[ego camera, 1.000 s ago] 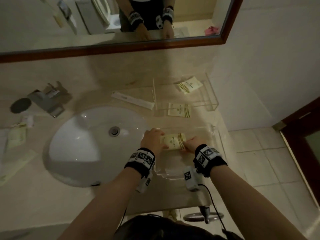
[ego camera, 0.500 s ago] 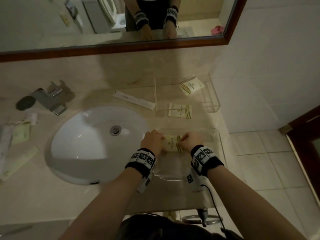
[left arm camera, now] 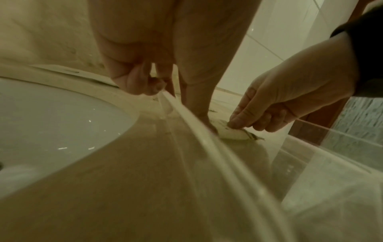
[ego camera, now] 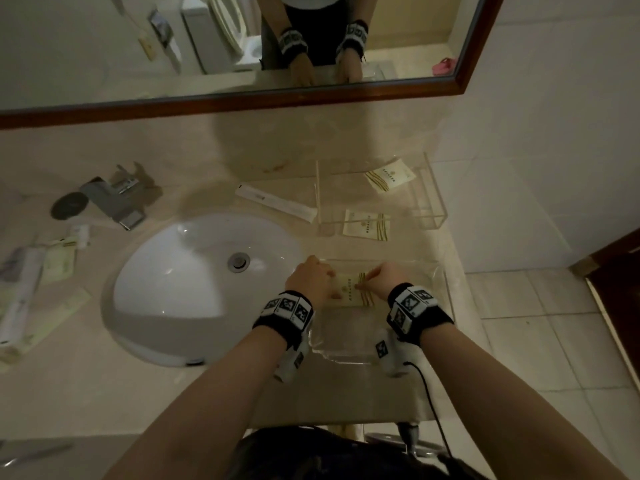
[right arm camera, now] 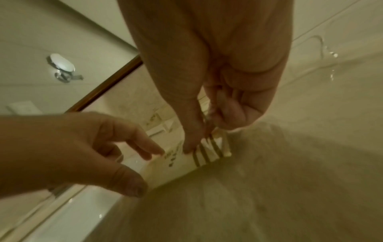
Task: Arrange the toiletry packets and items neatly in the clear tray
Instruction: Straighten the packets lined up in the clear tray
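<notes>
A cream packet [ego camera: 348,292] with gold stripes lies flat on the floor of the near clear tray [ego camera: 446,296], to the right of the sink. My left hand [ego camera: 311,278] rests loose fingertips on its plain left end, thumb by the near corner [right arm camera: 134,185]. My right hand [ego camera: 381,278] pinches the striped right end [right arm camera: 207,152], thumb on top and fingers curled behind. In the left wrist view the packet [left arm camera: 232,135] sits just inside the tray's left wall [left arm camera: 196,124].
A second clear tray [ego camera: 433,202] stands further back with one packet [ego camera: 389,174] inside and another [ego camera: 367,225] at its front edge. A long white sachet [ego camera: 275,204] lies left of it. The sink [ego camera: 194,282], tap [ego camera: 114,199] and more sachets [ego camera: 20,289] are to the left.
Both hands have stayed on the striped packet. It has come down to lie flat on the near tray's floor, and the right hand has shifted a little left along it.
</notes>
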`<move>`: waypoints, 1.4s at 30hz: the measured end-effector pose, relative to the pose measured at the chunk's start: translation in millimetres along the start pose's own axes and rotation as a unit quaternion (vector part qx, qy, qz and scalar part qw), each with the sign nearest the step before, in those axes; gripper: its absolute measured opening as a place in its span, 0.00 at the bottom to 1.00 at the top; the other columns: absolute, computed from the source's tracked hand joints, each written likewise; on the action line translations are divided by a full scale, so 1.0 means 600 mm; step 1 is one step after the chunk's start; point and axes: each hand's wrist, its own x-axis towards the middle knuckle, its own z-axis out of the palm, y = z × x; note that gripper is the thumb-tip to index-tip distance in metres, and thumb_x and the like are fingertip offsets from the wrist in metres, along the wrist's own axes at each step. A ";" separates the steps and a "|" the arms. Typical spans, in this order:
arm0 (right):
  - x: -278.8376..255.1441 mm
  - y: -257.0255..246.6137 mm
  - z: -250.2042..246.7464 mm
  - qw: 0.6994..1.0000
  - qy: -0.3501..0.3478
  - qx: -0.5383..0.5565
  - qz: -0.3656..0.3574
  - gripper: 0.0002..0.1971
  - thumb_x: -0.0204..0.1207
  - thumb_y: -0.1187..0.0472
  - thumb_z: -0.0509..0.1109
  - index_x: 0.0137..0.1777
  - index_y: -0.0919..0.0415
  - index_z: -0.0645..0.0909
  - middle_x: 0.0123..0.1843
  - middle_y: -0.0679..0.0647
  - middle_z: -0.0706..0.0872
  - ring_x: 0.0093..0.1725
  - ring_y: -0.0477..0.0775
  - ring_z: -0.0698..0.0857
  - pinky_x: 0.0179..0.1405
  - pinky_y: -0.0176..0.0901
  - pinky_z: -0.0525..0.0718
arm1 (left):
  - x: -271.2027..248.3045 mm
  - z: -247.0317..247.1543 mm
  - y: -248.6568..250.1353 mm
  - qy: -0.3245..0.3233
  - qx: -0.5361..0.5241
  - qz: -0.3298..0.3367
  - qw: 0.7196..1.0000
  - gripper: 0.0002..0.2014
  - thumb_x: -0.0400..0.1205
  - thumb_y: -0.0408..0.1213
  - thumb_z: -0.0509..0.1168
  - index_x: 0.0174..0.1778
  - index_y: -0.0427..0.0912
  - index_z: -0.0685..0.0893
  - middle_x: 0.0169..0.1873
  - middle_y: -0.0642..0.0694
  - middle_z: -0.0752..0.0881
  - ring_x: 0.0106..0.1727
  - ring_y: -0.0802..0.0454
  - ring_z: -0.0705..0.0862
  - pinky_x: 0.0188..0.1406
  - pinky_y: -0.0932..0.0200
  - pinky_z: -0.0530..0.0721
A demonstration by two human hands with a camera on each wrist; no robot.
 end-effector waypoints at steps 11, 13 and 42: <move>0.065 -0.090 -0.151 0.977 0.198 0.049 -0.061 0.14 0.79 0.58 0.64 0.59 0.62 0.85 0.58 0.60 0.88 0.59 0.60 0.85 0.49 0.40 0.77 | 0.065 -0.084 0.054 0.071 -0.092 -0.007 0.993 0.14 0.83 0.47 0.62 0.53 0.39 0.84 0.51 0.42 0.87 0.52 0.45 0.84 0.50 0.55 0.81; 0.088 -0.103 -0.172 0.976 0.206 0.030 -0.062 0.14 0.79 0.60 0.63 0.58 0.63 0.85 0.59 0.61 0.88 0.58 0.61 0.86 0.47 0.40 0.78 | 0.077 -0.088 0.063 0.071 -0.101 -0.022 0.992 0.14 0.83 0.45 0.63 0.54 0.39 0.84 0.53 0.41 0.87 0.54 0.43 0.84 0.53 0.53 0.82; 0.161 -0.103 -0.201 0.914 0.131 0.379 -0.064 0.36 0.74 0.62 0.76 0.79 0.65 0.64 0.59 0.54 0.78 0.54 0.54 0.81 0.59 0.54 0.86 | 0.106 -0.076 0.063 0.185 -0.242 -0.049 0.951 0.13 0.84 0.43 0.62 0.50 0.37 0.84 0.41 0.43 0.85 0.41 0.49 0.81 0.40 0.61 0.75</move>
